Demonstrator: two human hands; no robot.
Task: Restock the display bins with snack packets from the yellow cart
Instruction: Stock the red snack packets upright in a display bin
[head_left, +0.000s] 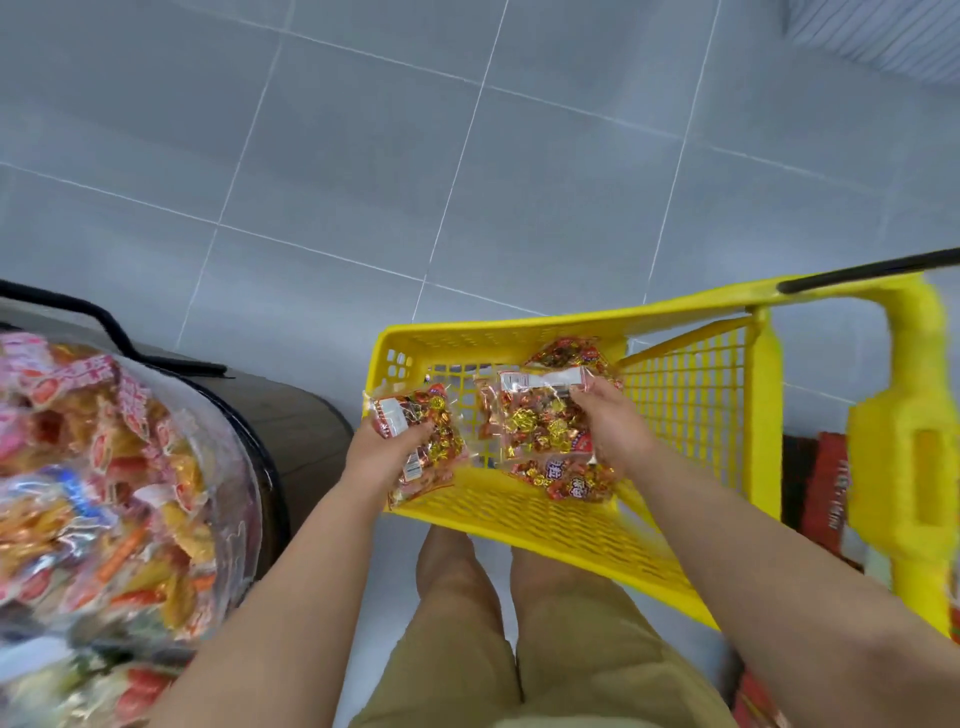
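Note:
A yellow cart (519, 512) with a mesh basket stands in front of me. My left hand (382, 449) grips a clear snack packet (431, 431) of red and gold sweets at the basket's left rim. Over the basket's middle, my right hand (613, 423) holds a second such packet (535, 421). More packets lie in the basket, one under it (571, 480) and one behind it (569, 353). At the left, a round display bin (260, 452) with a clear wall is heaped with mixed snack packets (104, 467).
Grey tiled floor (415, 156) stretches ahead. The cart's black handle bar (862, 270) and yellow post (914, 441) rise at the right. Red boxes (826, 488) sit low at the right, behind the cart. My legs in tan shorts (519, 649) are below.

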